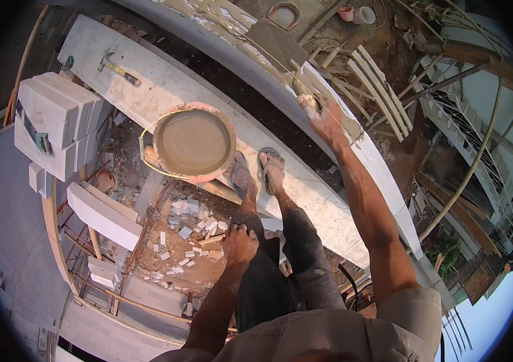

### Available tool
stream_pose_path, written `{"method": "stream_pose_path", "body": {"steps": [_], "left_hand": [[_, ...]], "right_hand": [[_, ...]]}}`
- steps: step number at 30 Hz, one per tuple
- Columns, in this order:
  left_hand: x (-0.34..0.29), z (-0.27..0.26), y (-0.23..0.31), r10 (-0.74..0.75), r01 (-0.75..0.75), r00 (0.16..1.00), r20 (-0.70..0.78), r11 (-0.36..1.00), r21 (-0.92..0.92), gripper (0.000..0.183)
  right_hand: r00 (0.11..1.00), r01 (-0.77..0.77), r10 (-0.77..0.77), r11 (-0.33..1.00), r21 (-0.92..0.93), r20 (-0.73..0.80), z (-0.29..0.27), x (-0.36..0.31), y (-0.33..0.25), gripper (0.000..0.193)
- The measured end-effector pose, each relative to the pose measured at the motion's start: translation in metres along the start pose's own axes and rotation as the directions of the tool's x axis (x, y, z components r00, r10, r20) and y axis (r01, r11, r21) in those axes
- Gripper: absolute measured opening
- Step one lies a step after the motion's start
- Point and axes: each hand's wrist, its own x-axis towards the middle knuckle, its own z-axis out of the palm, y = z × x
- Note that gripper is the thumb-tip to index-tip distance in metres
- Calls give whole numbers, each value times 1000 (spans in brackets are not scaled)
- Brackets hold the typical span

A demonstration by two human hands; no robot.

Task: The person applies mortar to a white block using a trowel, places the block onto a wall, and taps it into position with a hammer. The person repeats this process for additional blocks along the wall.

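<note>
Trowel point(299, 88): this was at the wall point(384, 178), in your right hand point(327, 120); its blade was hard to make out, so even the kind of tool was a judgement.
Grip: your right fingers were wrapped round the handle; your left hand point(240, 245) rested on your left knee, fingers bent, and I could not tell how tightly or whether anything was under them.
Handling: the trowel was probably stiff and light, heavier toward the tip when loaded, and any wet mix on the handle could have made it slippery; the place to hold it was the handle, close behind the blade.
Mortar point(271, 41): grey, it lay along the wall's top beyond your right hand, probably soft and dense.
Bucket point(211, 175): it stood on the board point(311, 190) beside your left foot, well filled with grey mix; it was likely heavy, best lifted by its yellow bail.
Hammer point(121, 71): it lay on the board past the bucket, out of your grasp.
Blocks point(45, 114): these were stacked to your left, a green-handled tool point(43, 143) on them; their corners looked likely to chip.
Writing: faint lettering crossed your shirt point(286, 332) at a poor angle; no label stood out on the trowel or bucket.
</note>
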Motion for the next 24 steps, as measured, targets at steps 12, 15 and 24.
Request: {"method": "stream_pose_path", "body": {"steps": [12, 15, 24], "left_hand": [[14, -34, 0, 173, -166, 984, -37, 975, 150, 26], [17, -37, 10, 213, -210, 977, 10, 950, 230, 22], [19, -43, 35, 269, -293, 956, 116, 894, 339, 26]], "right_hand": [[955, -261, 183, 894, -364, -235, -84, -235, 296, 53], [950, -267, 187, 900, -344, -249, -72, -227, 318, 52], [934, -248, 165, 938, -243, -317, -42, -220, 337, 45]]}}
